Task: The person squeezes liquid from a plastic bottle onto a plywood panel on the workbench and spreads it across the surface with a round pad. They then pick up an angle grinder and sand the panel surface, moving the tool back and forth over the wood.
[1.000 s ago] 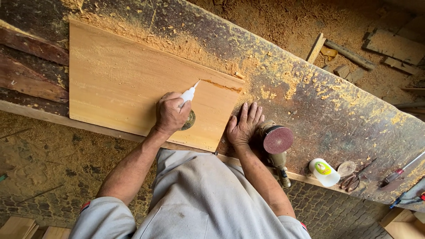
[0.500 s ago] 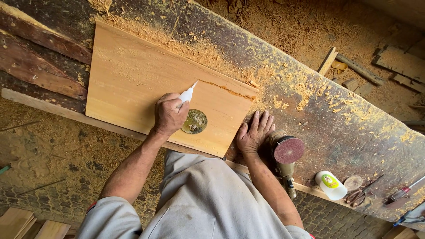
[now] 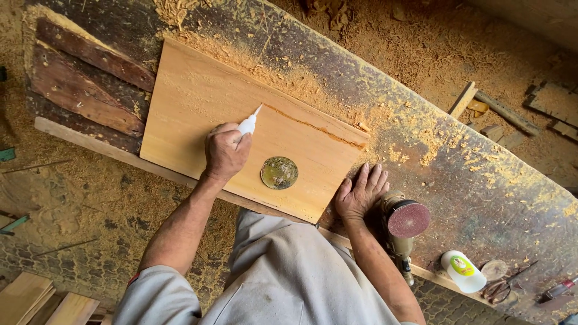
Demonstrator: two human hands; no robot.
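While left hand (image 3: pixel 224 150) fingers stay wrapped round white glue bottle (image 3: pixel 247 125), nozzle on pale board (image 3: pixel 198 102) mid-tabletop, right hand (image 3: pixel 360 194) lies flat, fingers spread, empty. No glue line visible yet; round hole (image 3: pixel 279 173) already cut.

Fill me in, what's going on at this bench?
A person stands at a sawdust-covered workbench. The left hand holds a small white nozzle bottle, tip pointed at a pale wooden board. The right hand rests flat at the board's corner, beside a disc sander. A round metallic disc lies on the board.
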